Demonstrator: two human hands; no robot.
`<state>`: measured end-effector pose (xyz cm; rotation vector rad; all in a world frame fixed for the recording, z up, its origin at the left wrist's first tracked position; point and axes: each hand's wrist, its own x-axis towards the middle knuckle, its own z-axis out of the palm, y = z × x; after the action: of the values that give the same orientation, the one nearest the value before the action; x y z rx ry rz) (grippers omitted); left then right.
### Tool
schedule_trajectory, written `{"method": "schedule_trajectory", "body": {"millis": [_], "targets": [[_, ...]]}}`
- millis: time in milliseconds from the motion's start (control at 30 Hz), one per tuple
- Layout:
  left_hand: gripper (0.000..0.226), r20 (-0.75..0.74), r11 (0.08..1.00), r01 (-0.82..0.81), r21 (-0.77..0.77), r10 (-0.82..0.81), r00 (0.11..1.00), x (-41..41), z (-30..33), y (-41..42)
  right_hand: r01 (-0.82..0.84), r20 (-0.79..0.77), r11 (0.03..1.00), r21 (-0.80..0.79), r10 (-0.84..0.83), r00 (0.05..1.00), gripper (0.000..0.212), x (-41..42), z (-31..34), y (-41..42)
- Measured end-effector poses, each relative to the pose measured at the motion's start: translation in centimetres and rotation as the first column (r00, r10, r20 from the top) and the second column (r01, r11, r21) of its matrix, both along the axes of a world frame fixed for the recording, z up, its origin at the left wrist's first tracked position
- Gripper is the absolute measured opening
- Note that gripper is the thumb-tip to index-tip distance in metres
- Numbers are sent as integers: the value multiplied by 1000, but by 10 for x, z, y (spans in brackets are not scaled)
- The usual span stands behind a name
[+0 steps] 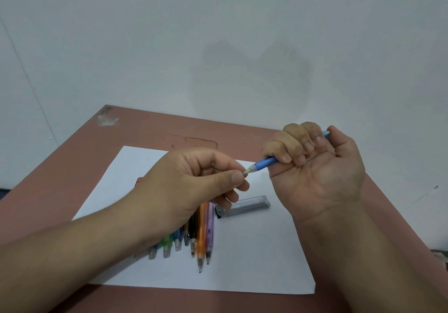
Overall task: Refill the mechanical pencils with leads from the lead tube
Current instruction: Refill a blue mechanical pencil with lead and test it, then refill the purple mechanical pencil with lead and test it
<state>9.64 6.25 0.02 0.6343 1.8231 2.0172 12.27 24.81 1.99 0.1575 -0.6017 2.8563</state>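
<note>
My right hand grips a blue mechanical pencil, held above the paper with its pale end pointing left. My left hand pinches that pale end between thumb and forefinger. A grey, clear lead tube lies on the white sheet of paper below my right hand. Several coloured mechanical pencils lie side by side on the sheet, tips toward me, partly hidden under my left hand and forearm.
The sheet lies on a reddish-brown table that ends against a pale wall at the back. A scuffed patch marks the table's far left corner.
</note>
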Motion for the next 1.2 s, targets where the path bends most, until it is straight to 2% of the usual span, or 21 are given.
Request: {"method": "schedule_trajectory", "body": {"millis": [100,200,267,333,400,467,533,633,767,867,967,1000,1067,1200], "targets": [[20,-26,999,-27,-28,27,999,-1,0,-1,0,3,1000,12,0,1000,45,0,-1,-3],[9,-60,996,-59,-66,55,997,-2,0,-1,7,12,998,69,-8,1000,47,-1,-1,-7],[7,-94,990,-90,-110,80,992,-1,2,-1,-2,65,984,177,-9,998,42,-2,-2,-10],[7,-153,976,-127,-174,101,983,-1,5,-2,-17,134,936,350,-33,990,31,0,-3,-14],[7,-229,950,-166,-263,106,968,-1,7,-2,-4,173,826,564,-113,978,27,2,-3,-19],[6,-302,911,-187,-368,73,951,-1,8,-3,10,195,726,687,-198,961,26,6,1,-22],[5,-362,886,-191,-422,28,932,2,11,-1,-6,226,641,767,-262,938,24,8,6,-20],[11,-441,888,-173,-426,-36,897,8,21,3,-50,249,489,871,-351,903,17,14,14,-7],[22,-528,852,-127,-508,-192,827,16,32,15,-35,161,251,967,-500,851,15,37,31,20],[30,-564,803,-106,-586,-311,765,25,34,36,-26,33,21,999,-641,767,14,60,40,46],[36,-569,728,-90,-680,-445,692,30,31,67,-207,-37,-258,944,-705,708,13,81,37,75],[37,-561,695,-87,-714,-494,665,31,29,77,-275,-33,-309,911,-718,695,14,87,32,85],[40,-561,654,-98,-750,-551,617,34,24,95,-375,-7,-334,865,-755,656,15,98,20,100],[39,-583,637,-137,-759,-570,580,38,13,124,-506,5,-379,775,-797,604,19,111,-4,118]]}}
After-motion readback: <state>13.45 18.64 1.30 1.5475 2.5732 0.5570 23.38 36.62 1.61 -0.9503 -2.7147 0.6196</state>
